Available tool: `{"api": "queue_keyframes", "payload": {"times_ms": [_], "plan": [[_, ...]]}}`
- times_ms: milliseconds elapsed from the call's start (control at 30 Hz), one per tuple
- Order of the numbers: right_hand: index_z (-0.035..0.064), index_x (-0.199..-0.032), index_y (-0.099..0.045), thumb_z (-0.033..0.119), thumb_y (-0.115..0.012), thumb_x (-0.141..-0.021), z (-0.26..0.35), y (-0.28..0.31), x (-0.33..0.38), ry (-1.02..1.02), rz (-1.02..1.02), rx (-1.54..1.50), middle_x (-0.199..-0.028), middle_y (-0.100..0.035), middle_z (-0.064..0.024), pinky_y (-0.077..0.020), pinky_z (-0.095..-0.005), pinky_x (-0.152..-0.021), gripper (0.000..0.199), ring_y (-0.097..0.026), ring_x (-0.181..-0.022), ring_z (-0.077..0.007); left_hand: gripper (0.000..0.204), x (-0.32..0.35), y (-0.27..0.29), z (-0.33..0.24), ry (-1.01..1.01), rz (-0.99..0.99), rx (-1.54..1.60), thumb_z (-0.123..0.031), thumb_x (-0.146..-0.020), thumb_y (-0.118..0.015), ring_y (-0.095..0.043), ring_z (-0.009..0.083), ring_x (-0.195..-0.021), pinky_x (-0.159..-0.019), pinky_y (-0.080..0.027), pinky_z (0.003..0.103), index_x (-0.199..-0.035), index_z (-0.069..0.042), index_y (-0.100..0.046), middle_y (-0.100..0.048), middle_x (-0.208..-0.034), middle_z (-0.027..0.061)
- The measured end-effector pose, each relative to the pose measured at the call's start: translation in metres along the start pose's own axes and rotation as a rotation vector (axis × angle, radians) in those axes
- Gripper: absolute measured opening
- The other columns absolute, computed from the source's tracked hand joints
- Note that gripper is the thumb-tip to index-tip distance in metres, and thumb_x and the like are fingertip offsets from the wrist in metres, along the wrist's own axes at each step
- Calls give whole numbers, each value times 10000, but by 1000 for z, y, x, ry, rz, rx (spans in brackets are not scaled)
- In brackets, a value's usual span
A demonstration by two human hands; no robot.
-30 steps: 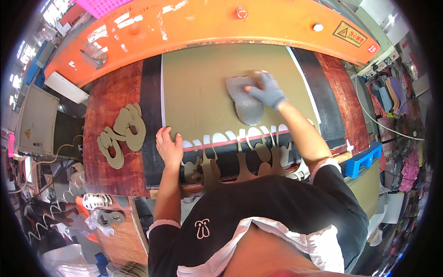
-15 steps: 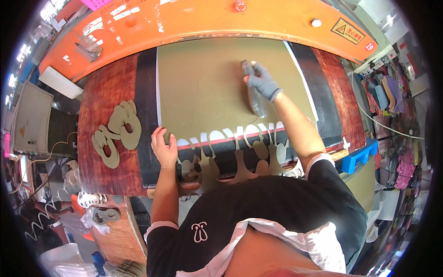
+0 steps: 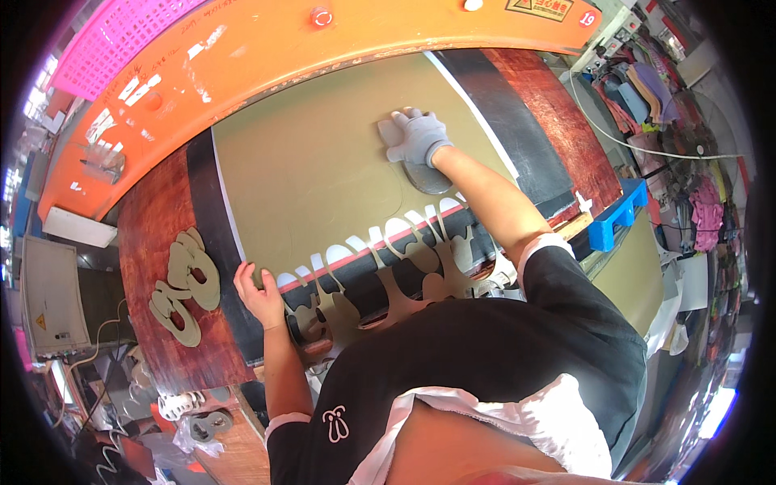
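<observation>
A wide olive-tan sheet (image 3: 323, 162) lies over a white layer and a black pad on the worktop. Its near edge is a lacy strip of cut-out gaps (image 3: 388, 283) hanging toward my body. My right hand (image 3: 419, 137), in a grey glove, grips a grey, sole-shaped cutting die (image 3: 428, 179) lying on the sheet's right part; the glove hides much of it. My bare left hand (image 3: 262, 296) rests at the sheet's near left corner, fingers apart, thumb out to the side. Left of it, stacked sole-shaped cut pieces (image 3: 192, 271) lie on the red-brown worktop (image 3: 153, 242).
An orange machine beam (image 3: 267, 61) spans the far side, with a red button (image 3: 321, 17) and a pink basket (image 3: 121, 40) on top. A blue plastic piece (image 3: 618, 214) juts from the right edge. Wrapped sole-shaped items (image 3: 206, 427) sit lower left.
The die has gone from tilted on edge to lying flat, with my right hand now over its top. The whole view has turned and shifted; my left hand stays at the sheet's corner.
</observation>
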State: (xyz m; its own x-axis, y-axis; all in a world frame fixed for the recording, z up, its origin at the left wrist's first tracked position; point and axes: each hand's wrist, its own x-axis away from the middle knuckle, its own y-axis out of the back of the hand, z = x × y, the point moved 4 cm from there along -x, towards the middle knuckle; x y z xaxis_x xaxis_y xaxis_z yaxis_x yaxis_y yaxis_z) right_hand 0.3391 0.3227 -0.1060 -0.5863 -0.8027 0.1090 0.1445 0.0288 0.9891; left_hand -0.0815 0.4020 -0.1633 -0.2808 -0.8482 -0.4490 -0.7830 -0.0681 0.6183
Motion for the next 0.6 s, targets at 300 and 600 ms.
{"api": "queue_keyframes", "payload": {"times_ms": [300,600], "plan": [[190,-1297,-473,502,-699,-584,4,11,5,-19,45,-25,-1321,-456,-89,-443,-446,-920,811,-487,-1131,-368,259,1,2,2,21,8,13,-90,-785,-601,-516,336,-1042,-902,-404,402,-1027,-8,-553,-538,-1145,167],[124,-1310,-456,555,-657,-660,-8,-9,2,33,-137,-72,-1358,-424,-145,-397,-428,-973,805,-476,-1144,-380,255,-5,3,4,8,3,37,-83,-783,-602,-520,335,-1038,-895,-412,399,-1024,-12,-556,-541,-1140,167]]}}
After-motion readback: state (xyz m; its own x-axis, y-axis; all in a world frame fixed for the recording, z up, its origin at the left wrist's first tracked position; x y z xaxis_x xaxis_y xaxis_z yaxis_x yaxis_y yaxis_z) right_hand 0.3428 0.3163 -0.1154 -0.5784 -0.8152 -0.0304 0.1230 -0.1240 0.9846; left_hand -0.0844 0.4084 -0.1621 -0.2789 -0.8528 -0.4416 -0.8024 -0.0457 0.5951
